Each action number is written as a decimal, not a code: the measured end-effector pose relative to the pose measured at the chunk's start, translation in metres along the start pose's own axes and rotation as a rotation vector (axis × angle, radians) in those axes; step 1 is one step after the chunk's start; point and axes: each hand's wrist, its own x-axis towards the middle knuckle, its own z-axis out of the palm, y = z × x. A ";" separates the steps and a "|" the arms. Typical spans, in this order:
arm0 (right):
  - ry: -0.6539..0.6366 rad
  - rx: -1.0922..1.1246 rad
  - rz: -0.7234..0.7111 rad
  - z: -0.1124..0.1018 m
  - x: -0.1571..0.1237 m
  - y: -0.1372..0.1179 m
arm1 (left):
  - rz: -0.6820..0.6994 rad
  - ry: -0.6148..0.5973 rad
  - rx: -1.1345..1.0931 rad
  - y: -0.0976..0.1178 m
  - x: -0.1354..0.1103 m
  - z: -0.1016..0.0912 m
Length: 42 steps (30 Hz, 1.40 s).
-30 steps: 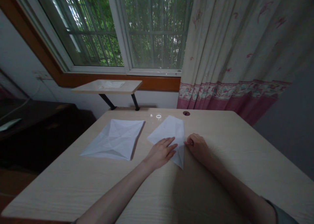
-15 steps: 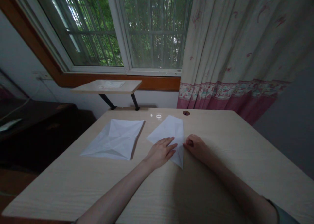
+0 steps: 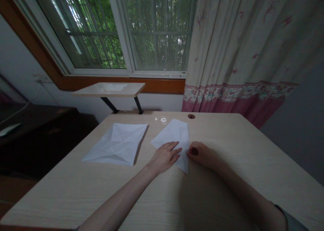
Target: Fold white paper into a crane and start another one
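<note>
A folded sheet of white paper [image 3: 174, 129] lies on the table in the head view, with a straight right edge and a point toward me. My left hand [image 3: 165, 155] rests on its lower part, palm down with the fingers stretched and somewhat apart. At the right edge of that sheet is my right hand [image 3: 198, 151], its thumb and index finger closed in a pinch on the edge and the other fingers curled. Left of my hands lies a second, squarish white paper [image 3: 118, 141] with crossing creases.
The light wood table [image 3: 141, 197] has a round cable hole [image 3: 191, 116] near its back edge. A small raised shelf [image 3: 134, 89] at the back left carries a white sheet [image 3: 115, 87]. Behind are a window and a patterned curtain [image 3: 222, 55]; a dark cabinet [image 3: 37, 129] stands left.
My right hand has slid slightly toward me along the folded paper's right edge. My left hand stays flat on the paper, and the second paper has not moved.
</note>
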 end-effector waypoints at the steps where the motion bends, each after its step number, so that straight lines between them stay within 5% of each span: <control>1: -0.009 0.003 0.005 -0.001 0.000 -0.001 | -0.004 -0.003 0.001 0.000 0.000 -0.001; 42: -0.387 0.129 0.028 -0.025 -0.012 -0.038 | -0.012 -0.050 -0.011 -0.004 0.000 -0.004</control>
